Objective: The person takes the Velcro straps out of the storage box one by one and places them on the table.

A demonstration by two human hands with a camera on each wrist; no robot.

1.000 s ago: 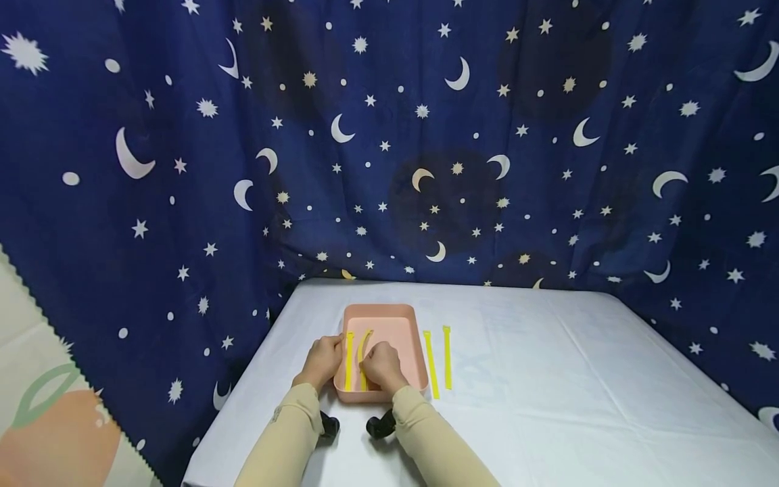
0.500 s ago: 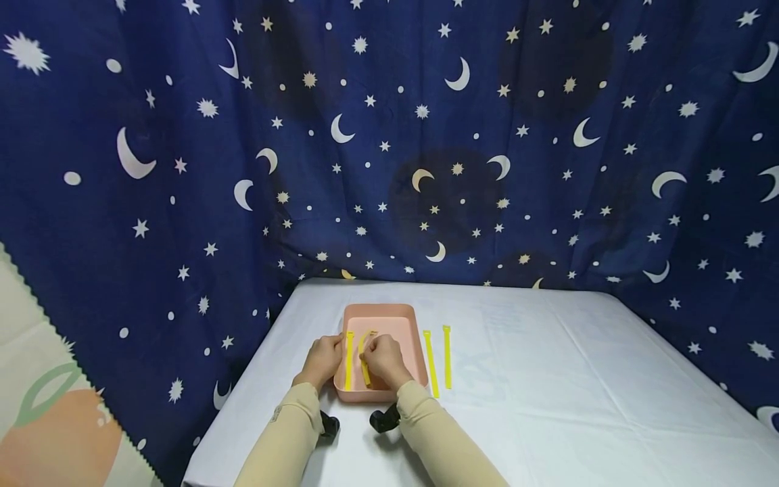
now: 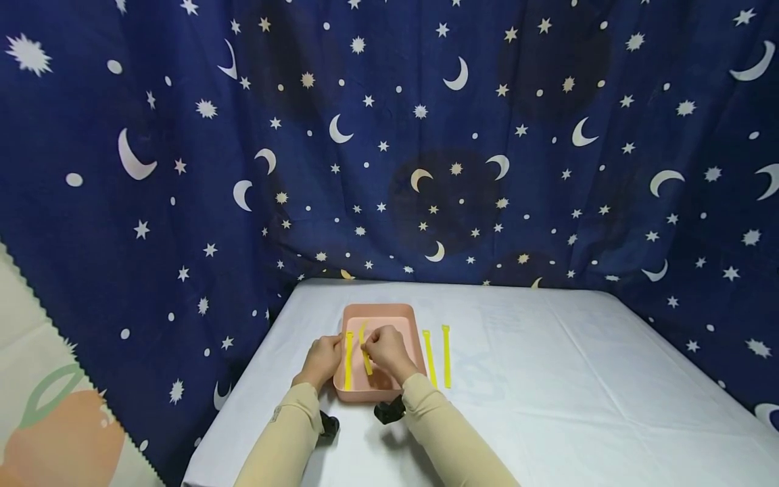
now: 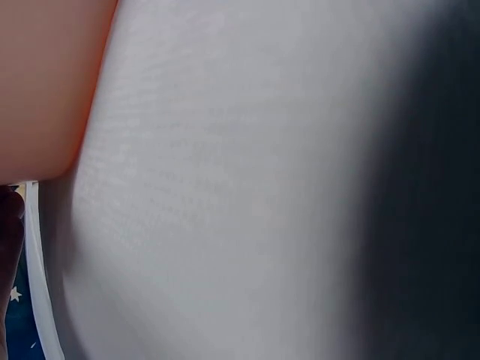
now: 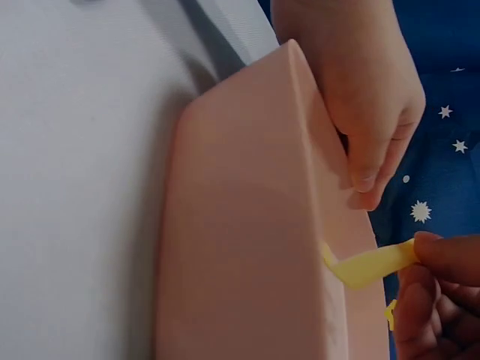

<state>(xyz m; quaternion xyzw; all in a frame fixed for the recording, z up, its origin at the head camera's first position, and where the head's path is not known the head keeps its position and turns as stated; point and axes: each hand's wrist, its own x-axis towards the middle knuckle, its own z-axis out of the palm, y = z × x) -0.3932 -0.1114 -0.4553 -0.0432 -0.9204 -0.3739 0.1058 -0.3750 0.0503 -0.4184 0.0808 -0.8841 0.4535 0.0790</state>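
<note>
A shallow pink tray (image 3: pixel 380 311) stands on the white-covered table. My left hand (image 3: pixel 321 360) holds the tray's left rim, with its fingertips against the wall in the right wrist view. Inside the tray, my right hand (image 3: pixel 388 350) pinches a yellow cable strap (image 5: pixel 375 264) between thumb and fingers. The held strap is raised off the tray floor, its lower end hanging down. Another yellow strap (image 3: pixel 349 365) lies lengthwise along the tray's left side. Only the tray's pink wall (image 4: pixel 45 82) and a sliver of fingers show in the left wrist view.
Two more yellow straps, one nearer the tray (image 3: pixel 429 358) and one farther right (image 3: pixel 447 357), lie on the table (image 3: pixel 548 379) to the tray's right. A dark blue curtain (image 3: pixel 389 135) with moons and stars hangs behind and at the sides.
The right hand has lifted and moved slightly away from me with the strap, whose lower end has risen from the tray floor. The left hand stays at the rim.
</note>
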